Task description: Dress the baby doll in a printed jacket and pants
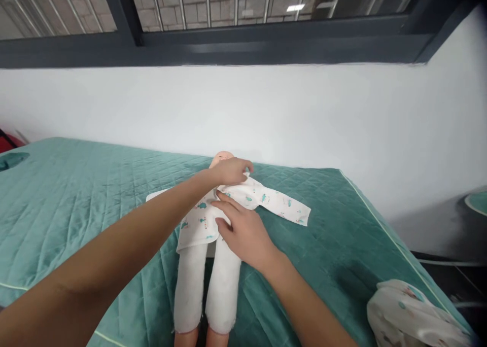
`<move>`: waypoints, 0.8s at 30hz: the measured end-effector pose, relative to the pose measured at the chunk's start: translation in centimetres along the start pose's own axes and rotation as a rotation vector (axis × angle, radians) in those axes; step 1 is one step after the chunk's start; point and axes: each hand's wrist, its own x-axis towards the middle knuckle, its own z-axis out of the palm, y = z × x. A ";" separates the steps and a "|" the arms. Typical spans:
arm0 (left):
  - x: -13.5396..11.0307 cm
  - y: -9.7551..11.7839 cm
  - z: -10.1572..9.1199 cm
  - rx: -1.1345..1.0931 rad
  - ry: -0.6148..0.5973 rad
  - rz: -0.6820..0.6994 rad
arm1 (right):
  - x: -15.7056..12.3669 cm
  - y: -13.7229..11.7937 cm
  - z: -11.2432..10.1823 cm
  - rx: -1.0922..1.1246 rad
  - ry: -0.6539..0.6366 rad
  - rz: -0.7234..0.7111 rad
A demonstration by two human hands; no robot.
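Observation:
A baby doll (222,281) with white cloth legs lies on its back, its head (222,157) toward the wall. It wears a white baby shirt (283,203) printed with small green figures; one sleeve stretches out to the right. My left hand (233,171) reaches across the doll's upper chest, its fingers curled over the shirt near the shoulder, closed on the fabric there. Lower down, my right hand (245,233) rests on the shirt front at the doll's belly, fingers stretched out and thumb apart. My left forearm hides part of the shirt and the other sleeve.
A green quilted cover (95,184) spreads under the doll. Crumpled printed white cloth (411,314) lies at the near right. Behind are a white wall (266,108) and a dark window frame (266,47) with metal bars (236,4) beyond it.

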 end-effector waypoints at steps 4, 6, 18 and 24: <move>-0.6 -1.3 0.1 0.037 0.202 -0.165 | -0.5 -0.8 -0.2 -0.129 -0.054 -0.081; -1.4 -1.9 0.2 0.109 0.263 -0.221 | -0.7 -1.1 -0.5 -0.129 -0.084 -0.107; -14.9 -5.5 7.3 -0.367 0.709 -0.461 | 0.4 -0.1 0.1 -0.076 0.076 -0.193; -20.3 -6.7 12.4 -0.754 0.649 -0.450 | -1.1 0.9 1.7 -0.169 -0.040 -0.234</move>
